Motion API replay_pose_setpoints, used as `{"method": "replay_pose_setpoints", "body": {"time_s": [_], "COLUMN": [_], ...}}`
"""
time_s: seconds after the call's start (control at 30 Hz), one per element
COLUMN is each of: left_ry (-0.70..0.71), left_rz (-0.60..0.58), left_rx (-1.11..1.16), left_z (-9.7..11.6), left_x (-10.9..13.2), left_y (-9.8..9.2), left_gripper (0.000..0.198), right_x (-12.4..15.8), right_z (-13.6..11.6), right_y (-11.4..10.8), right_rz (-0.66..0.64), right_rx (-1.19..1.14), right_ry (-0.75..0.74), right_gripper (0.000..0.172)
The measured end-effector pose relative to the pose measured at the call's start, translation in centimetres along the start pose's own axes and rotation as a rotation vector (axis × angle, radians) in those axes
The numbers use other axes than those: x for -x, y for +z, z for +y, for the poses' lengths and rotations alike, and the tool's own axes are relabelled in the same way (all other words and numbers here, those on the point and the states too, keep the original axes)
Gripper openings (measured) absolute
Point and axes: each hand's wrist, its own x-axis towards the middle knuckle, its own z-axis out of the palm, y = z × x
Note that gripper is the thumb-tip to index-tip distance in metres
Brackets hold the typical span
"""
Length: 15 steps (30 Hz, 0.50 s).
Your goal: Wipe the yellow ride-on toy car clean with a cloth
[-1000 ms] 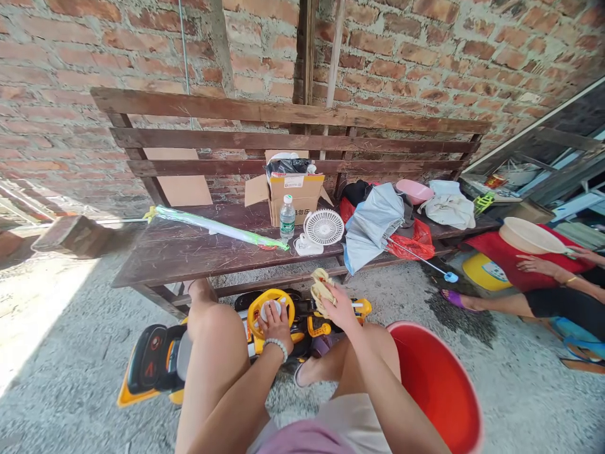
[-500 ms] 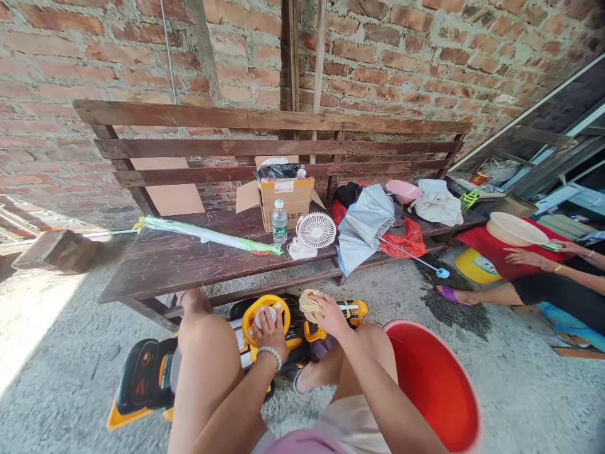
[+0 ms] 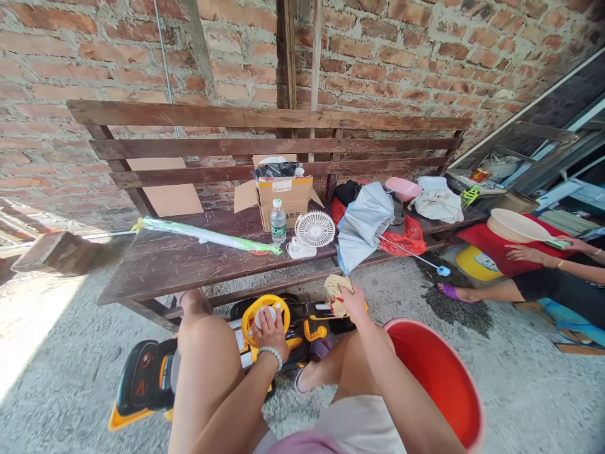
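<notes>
My left hand (image 3: 271,331) lies over the white hub of the yellow steering wheel (image 3: 244,323) on a ride-on toy car, its fingers bent onto it. In my right hand (image 3: 355,302) is a crumpled beige cloth (image 3: 338,291) with some red on it. That hand and cloth are above the right end of the toy, where a long black and yellow part (image 3: 312,310) stretches out. The toy's black seat (image 3: 137,377) shows to the left of my left leg. My legs hide part of the toy's body.
A red bucket (image 3: 442,378) stands by my right leg. Along the wooden bench (image 3: 155,271) lie a wrapped long item (image 3: 208,236), a bottle (image 3: 278,222), a fan (image 3: 316,229), a cardboard box (image 3: 293,195) and an umbrella (image 3: 363,221). Another person's hand (image 3: 524,253) is at right, near a basin (image 3: 515,226).
My right hand has moved right and slightly up with the cloth, away from the steering wheel. More of the toy's right part now shows. My left hand stays on the wheel.
</notes>
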Motion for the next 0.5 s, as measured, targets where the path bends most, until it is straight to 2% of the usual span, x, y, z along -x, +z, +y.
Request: {"method": "replay_pose_setpoints", "body": {"time_s": [0.1, 0.2, 0.3, 0.4, 0.43, 0.5], "left_ry": [0.01, 0.011, 0.015, 0.026, 0.026, 0.029], "left_rz": [0.019, 0.012, -0.004, -0.042, -0.048, -0.052], "left_rx": [-0.024, -0.03, -0.01, 0.024, 0.031, 0.037], "left_z": [0.0, 0.0, 0.0, -0.1, -0.1, -0.2], "left_x": [-0.2, -0.2, -0.1, 0.2, 0.3, 0.3], "left_y": [0.5, 0.5, 0.0, -0.6, -0.8, -0.9], "left_gripper": [0.118, 0.119, 0.116, 0.118, 0.119, 0.12], "right_x": [-0.6, 0.2, 3.2, 7.4, 8.7, 10.6], "right_z": [-1.3, -1.4, 0.2, 2.7, 3.4, 4.5], "right_y": [0.1, -0.9, -1.6, -1.2, -0.7, 0.2], "right_rz": [0.02, 0.003, -0.082, -0.279, -0.309, -0.291], "right_rx": [-0.143, -0.102, 0.167, 0.534, 0.66, 0.845], "right_ry": [0.036, -0.022, -0.101, -0.174, -0.145, -0.051], "right_gripper": [0.055, 0.048, 0.04, 0.046, 0.05, 0.059]}}
